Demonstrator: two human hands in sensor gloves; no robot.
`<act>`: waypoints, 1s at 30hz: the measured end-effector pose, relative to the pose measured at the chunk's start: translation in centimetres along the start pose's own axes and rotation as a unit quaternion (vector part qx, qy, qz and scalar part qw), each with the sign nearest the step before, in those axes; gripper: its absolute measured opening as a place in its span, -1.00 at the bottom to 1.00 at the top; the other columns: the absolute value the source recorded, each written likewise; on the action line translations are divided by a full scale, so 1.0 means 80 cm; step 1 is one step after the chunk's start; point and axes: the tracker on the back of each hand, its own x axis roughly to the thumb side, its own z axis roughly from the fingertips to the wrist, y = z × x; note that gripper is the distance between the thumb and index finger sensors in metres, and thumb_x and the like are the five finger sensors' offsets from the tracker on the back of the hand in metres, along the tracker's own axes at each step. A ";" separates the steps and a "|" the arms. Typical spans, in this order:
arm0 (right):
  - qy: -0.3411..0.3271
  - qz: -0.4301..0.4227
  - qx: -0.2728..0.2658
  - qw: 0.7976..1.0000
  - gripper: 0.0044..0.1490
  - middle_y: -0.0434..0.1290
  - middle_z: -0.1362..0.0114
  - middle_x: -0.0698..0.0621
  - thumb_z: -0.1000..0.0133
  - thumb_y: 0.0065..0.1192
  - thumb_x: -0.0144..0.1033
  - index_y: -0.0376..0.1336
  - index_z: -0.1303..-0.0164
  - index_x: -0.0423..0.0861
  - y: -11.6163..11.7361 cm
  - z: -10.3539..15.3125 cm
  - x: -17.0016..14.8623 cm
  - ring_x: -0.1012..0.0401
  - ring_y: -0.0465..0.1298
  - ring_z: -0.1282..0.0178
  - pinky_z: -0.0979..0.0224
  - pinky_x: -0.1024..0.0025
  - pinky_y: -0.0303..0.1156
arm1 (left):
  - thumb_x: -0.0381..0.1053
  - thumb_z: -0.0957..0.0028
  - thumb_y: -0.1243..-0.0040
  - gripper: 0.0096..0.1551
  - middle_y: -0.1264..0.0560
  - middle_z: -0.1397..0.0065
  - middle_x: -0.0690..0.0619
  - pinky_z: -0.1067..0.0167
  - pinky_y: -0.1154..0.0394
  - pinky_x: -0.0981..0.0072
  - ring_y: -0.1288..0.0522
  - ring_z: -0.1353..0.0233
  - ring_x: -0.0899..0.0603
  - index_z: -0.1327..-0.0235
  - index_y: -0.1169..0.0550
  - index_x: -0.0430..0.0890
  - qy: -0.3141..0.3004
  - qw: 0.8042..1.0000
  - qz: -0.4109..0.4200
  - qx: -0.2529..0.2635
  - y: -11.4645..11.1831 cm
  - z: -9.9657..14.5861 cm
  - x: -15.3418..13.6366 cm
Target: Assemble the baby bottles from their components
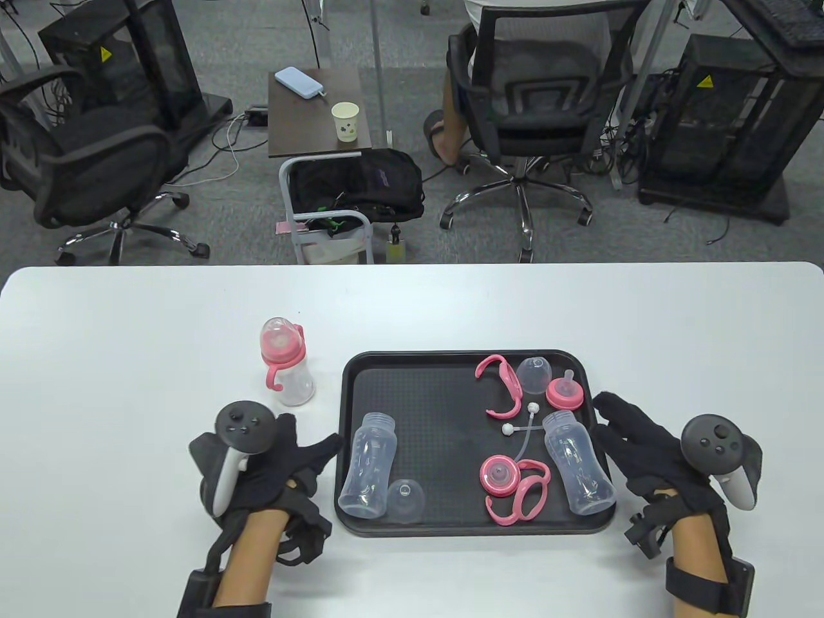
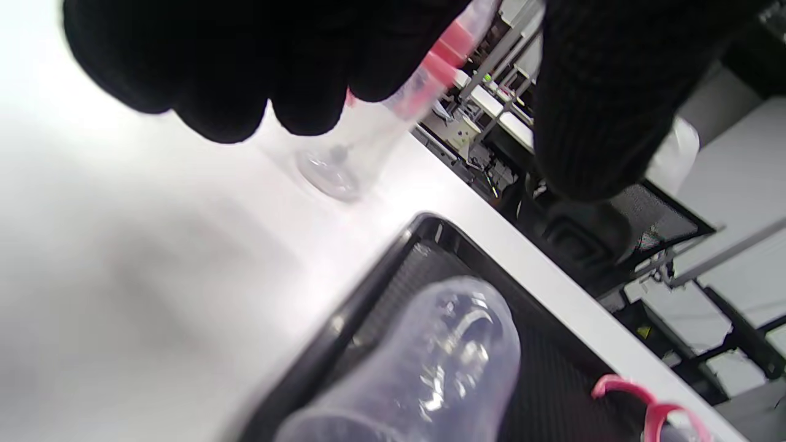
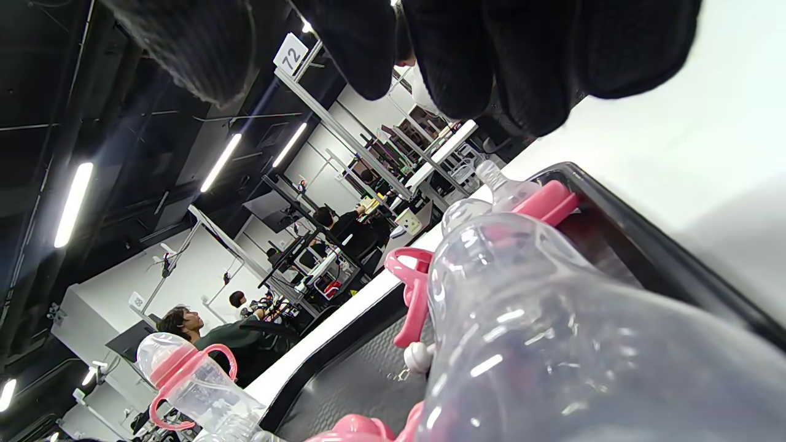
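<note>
Both hands' fingers (image 1: 325, 447) released beside tray (image 1: 351, 386); sign (image 3: 290, 54) reads "72".

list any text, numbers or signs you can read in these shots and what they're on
"72": black digits on a small white placard fixed to an overhead frame, right wrist view.
Yellow triangular warning stickers on the black cabinets behind the table: symbol too small to read.
Paper cup on the side table: printed pattern, no legible words.
Bottle bodies on the tray: no markings readable.
</note>
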 end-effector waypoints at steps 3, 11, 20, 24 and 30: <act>-0.002 -0.002 0.001 1.000 -0.07 0.18 -0.67 -0.44 -0.27 0.12 0.20 0.07 -0.70 -0.15 0.001 0.000 0.000 -0.40 0.32 -0.51 -0.41 -0.44 0.24 | 0.61 0.05 -0.36 0.24 -0.44 -0.56 -0.22 -0.14 -0.58 -0.11 -0.54 -0.34 -0.43 -0.73 -0.29 -0.08 0.022 0.998 -0.065 -0.004 -0.021 -0.009 0.033; -0.007 -0.006 0.016 1.000 -0.07 0.18 -0.68 -0.45 -0.28 0.12 0.20 0.07 -0.70 -0.15 0.007 -0.001 0.004 -0.41 0.32 -0.52 -0.41 -0.44 0.24 | 0.66 0.09 -0.35 0.34 -0.41 -0.58 -0.25 -0.14 -0.58 -0.12 -0.55 -0.34 -0.44 -0.74 -0.26 -0.14 0.085 0.982 -0.158 -0.052 -0.069 -0.038 0.086; -0.011 -0.018 0.016 1.000 -0.06 0.18 -0.68 -0.45 -0.28 0.11 0.21 0.06 -0.71 -0.16 0.006 0.000 0.004 -0.41 0.32 -0.52 -0.41 -0.44 0.24 | 0.67 0.12 -0.38 0.35 -0.47 -0.48 -0.25 -0.02 -0.65 0.02 -0.62 -0.20 -0.38 -0.66 -0.32 -0.23 0.159 0.959 -0.214 -0.098 -0.102 -0.063 0.089; -0.010 -0.018 0.015 1.000 -0.06 0.18 -0.67 -0.45 -0.28 0.11 0.21 0.07 -0.70 -0.16 0.005 0.000 0.004 -0.41 0.32 -0.51 -0.41 -0.44 0.24 | 0.66 0.12 -0.39 0.28 -0.51 -0.41 -0.21 0.00 -0.66 0.05 -0.64 -0.16 -0.35 -0.59 -0.38 -0.21 0.168 0.954 -0.222 -0.108 -0.110 -0.068 0.084; -0.006 -0.015 0.018 1.000 -0.06 0.19 -0.67 -0.45 -0.28 0.11 0.21 0.07 -0.70 -0.17 0.005 0.001 0.004 -0.41 0.33 -0.51 -0.41 -0.44 0.24 | 0.66 0.14 -0.41 0.27 -0.55 -0.35 -0.19 0.01 -0.67 0.10 -0.67 -0.14 -0.31 -0.55 -0.42 -0.22 0.161 0.959 -0.209 -0.101 -0.107 -0.072 0.078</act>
